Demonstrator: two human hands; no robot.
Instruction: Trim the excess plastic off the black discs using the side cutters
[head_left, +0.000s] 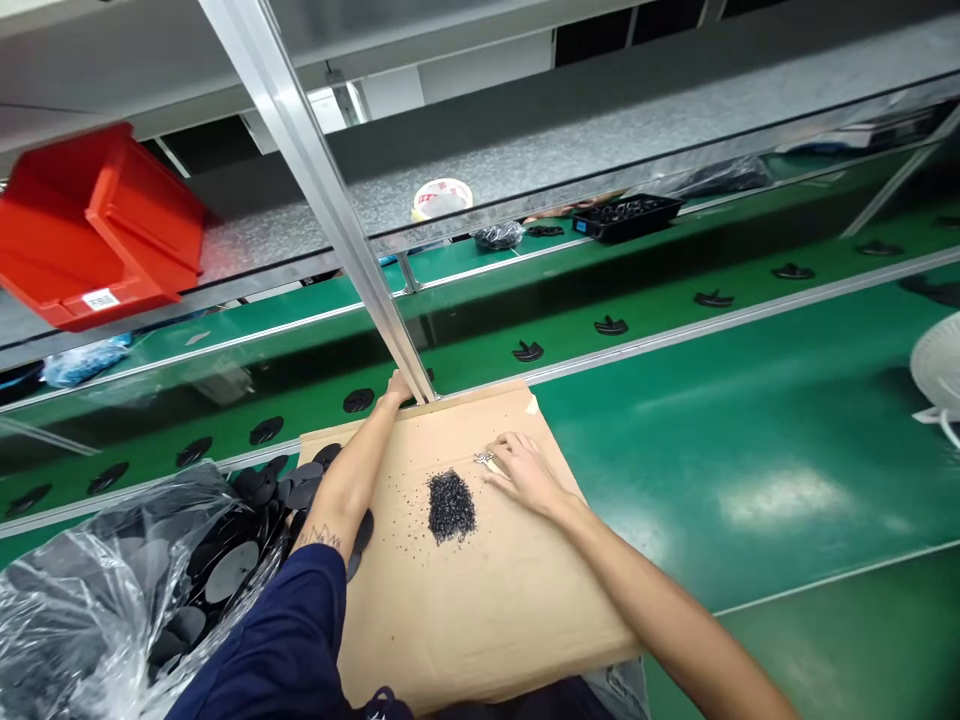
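My left hand (394,390) reaches forward past the far edge of a sheet of brown cardboard (465,590), toward the green conveyor belt (570,300) and a black round part (358,400) lying on it; its fingers are hidden behind the metal post. My right hand (521,468) rests on the cardboard with fingers curled over small silver pieces (484,459). A heap of tiny black screws (451,506) lies on the cardboard just left of that hand.
A clear plastic bag (97,590) full of black discs lies at the left. More black parts ride the belt. A slanted metal post (330,190) rises ahead. Above sit a red bin (97,235), a tape roll (442,197) and a black tray (628,213). A white fan (939,372) stands at the right.
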